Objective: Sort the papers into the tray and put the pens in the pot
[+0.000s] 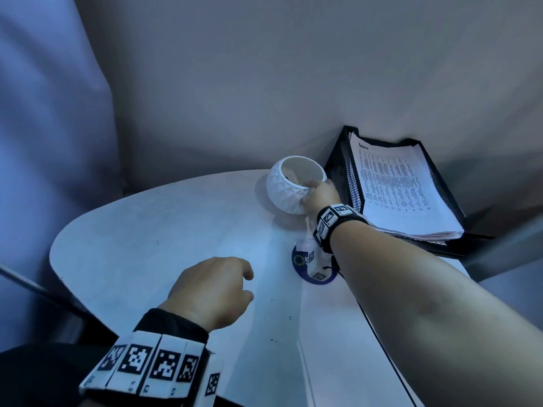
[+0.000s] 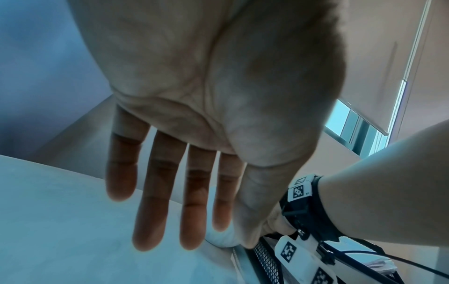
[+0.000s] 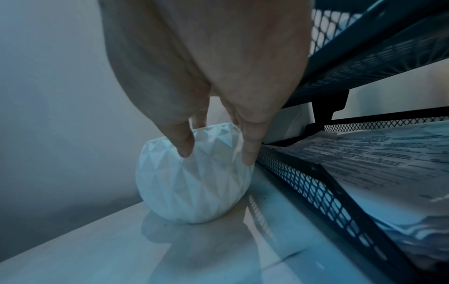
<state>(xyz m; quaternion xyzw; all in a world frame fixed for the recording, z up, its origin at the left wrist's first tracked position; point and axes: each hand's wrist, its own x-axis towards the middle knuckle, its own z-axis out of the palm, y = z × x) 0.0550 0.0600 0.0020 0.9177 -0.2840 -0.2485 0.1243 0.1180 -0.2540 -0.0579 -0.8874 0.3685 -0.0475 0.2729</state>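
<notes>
right hand (image 1: 318,198) gripping rim of white faceted round ceramic pot (image 1: 291,186), tilted just beside black mesh paper tray (image 1: 340,168), left hand (image 1: 211,292) relaxed, empty, near pot above pale surface (image 1: 147,245)

The right hand (image 1: 320,196) grips the rim of a white faceted pot (image 1: 289,186), which is tilted with its mouth toward the camera. Just to its right stands a black mesh tray (image 1: 340,165) holding a stack of printed papers (image 1: 399,189). The left hand (image 1: 211,292) hovers over the pale tabletop (image 1: 147,245), holding nothing, fingers loosely curled. Both wrists wear bands with black-and-white markers.
</notes>
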